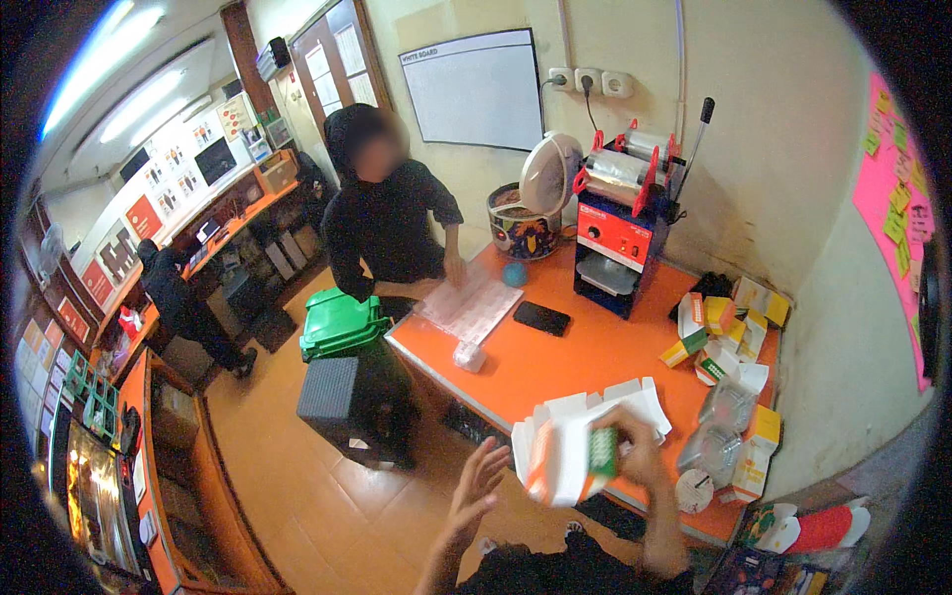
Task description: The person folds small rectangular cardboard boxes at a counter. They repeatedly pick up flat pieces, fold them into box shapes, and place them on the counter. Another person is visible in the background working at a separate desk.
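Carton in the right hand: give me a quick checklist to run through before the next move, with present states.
1. Right hand grips the white carton: ok.
2. Left hand free, fingers spread, off the carton: ok.
3. Carton fully folded: not ok, flaps stand open.
4. Bare spot on the orange table ahead: ok.
5. Pile of small boxes apart from the hands: ok.
6. Black phone out of the way: ok.
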Available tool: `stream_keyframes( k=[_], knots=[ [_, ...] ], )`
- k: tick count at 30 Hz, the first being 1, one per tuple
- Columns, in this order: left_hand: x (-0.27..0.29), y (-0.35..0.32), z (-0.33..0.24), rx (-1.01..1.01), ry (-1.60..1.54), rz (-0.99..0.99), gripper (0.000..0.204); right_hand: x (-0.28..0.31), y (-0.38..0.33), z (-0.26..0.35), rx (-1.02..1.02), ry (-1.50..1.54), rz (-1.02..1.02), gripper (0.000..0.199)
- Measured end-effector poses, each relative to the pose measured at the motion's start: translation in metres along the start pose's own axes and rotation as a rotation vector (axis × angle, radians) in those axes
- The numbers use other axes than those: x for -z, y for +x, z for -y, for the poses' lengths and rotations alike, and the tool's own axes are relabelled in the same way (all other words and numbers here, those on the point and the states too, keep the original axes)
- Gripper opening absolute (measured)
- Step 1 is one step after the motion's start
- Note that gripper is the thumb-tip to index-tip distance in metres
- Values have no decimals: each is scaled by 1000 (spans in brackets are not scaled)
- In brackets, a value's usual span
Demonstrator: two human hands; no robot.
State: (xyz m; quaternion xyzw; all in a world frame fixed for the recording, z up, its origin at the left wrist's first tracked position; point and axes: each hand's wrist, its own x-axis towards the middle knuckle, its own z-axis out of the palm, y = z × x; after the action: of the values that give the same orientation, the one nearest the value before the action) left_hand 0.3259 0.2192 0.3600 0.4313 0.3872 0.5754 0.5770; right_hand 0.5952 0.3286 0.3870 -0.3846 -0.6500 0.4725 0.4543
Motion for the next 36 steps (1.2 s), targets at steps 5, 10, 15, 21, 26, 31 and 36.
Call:
stream_keyframes(
  k=[5,10,15,21,26,31,36],
  knots=[
    [20,-9,0,6,51,-53,76,76,36,8,201,-361,-971,49],
    [14,-16,9,81,140,-124,49,49,32,-25,195,-651,-566,47],
    [-4,-15,10,110,291,-82,32,-62,35,-137,-47,-662,-93,40],
    [-4,-15,20,134,341,-94,26,-114,21,-190,-219,-1048,-26,63],
    [4,-20,33,199,206,-178,25,-88,31,-207,-233,-830,156,44],
    [10,-19,33,189,230,-186,26,-60,35,-181,-315,-596,-364,23],
    [13,-4,30,191,237,-186,40,-37,7,-70,78,-658,-569,31]
  ],
)
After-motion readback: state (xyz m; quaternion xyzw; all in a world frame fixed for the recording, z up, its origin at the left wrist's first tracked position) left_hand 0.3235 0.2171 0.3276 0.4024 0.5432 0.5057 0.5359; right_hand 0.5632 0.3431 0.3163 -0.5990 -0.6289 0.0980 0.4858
